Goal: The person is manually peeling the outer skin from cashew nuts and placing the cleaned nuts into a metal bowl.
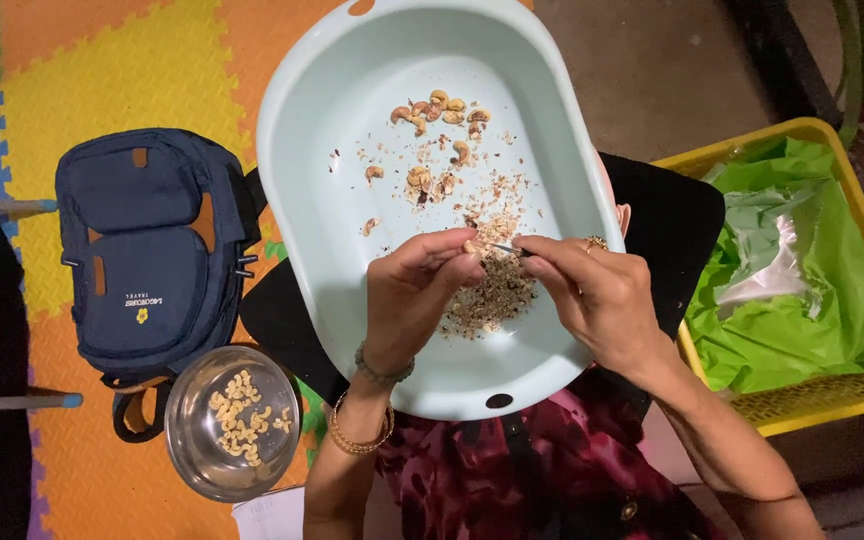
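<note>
Foam floor mat [152, 60]: coloured interlocking tiles, far out to the left of the grip; cut off at the frame's top and left.
Pale green oval tub [312, 200]: lies under both hands on the person's lap; its far rim is cut off at the top edge.
Yellow crate [857, 400]: well out to the right of the grip, lined with green plastic sheet [802, 320]; what lies below the sheet is hidden.
Navy backpack [147, 250]: flat on the mat, well left of the grip.
Steel bowl [230, 420]: below and left of the grip, holding pale peeled cashew kernels [242, 412].
Left hand [412, 290]: thumb and fingers pinched tight on a cashew nut [472, 246], mostly hidden by the fingertips.
Right hand [592, 295]: closed narrowly around a thin metal blade [508, 248], its tip touching the nut; the handle is hidden in the fist.
Husk crumbs [492, 290]: heaped just beneath the grip.
Unpeeled cashews [437, 108]: loose in the tub, beyond the grip.
</note>
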